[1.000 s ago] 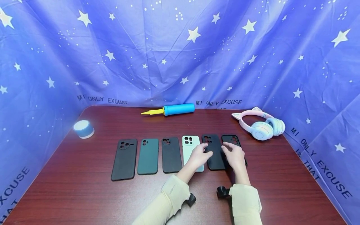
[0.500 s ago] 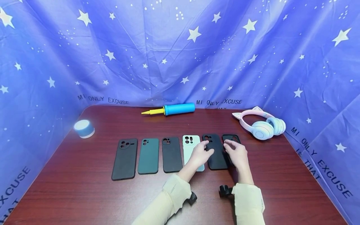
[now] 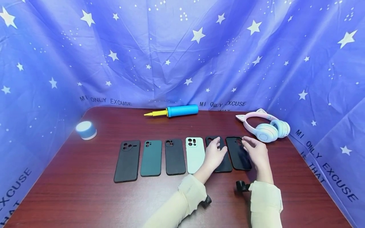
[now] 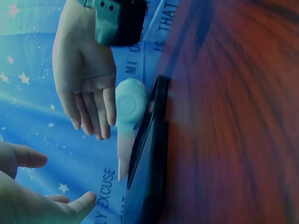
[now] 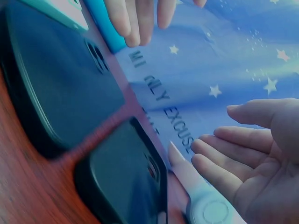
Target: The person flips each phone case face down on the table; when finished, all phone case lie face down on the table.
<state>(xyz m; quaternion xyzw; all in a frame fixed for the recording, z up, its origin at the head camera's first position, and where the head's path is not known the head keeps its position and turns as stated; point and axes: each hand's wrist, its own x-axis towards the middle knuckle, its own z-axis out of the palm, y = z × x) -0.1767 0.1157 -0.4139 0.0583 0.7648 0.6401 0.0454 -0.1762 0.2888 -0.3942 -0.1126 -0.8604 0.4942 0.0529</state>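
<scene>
Phone cases lie side by side in a row. My left hand [image 3: 213, 155] hovers over a black phone case [image 3: 223, 167], its fingers loosely extended and holding nothing. My right hand [image 3: 256, 153] is at the right side of the end black phone case [image 3: 238, 155], whose raised rim and glossy inside show. In the right wrist view, the right hand's fingers [image 5: 219, 161] are extended with nothing in them. Left of these lie a pale mint case [image 3: 195, 156], another black case [image 3: 175, 158], a dark green case [image 3: 151, 160] and a black case [image 3: 126, 163].
Behind the row lies a blue and yellow hand pump [image 3: 182, 110]. Cat-ear headphones [image 3: 265, 131] rest at the back right, and a small blue and white cylinder [image 3: 85, 130] stands at the left edge. Starry blue cloth [image 3: 171, 47] surrounds the brown table [image 3: 85, 196].
Both hands have shifted right. The right hand has moved off the end black case to its right side, uncovering it, and the left hand has moved from the mint case's edge over the neighbouring black case.
</scene>
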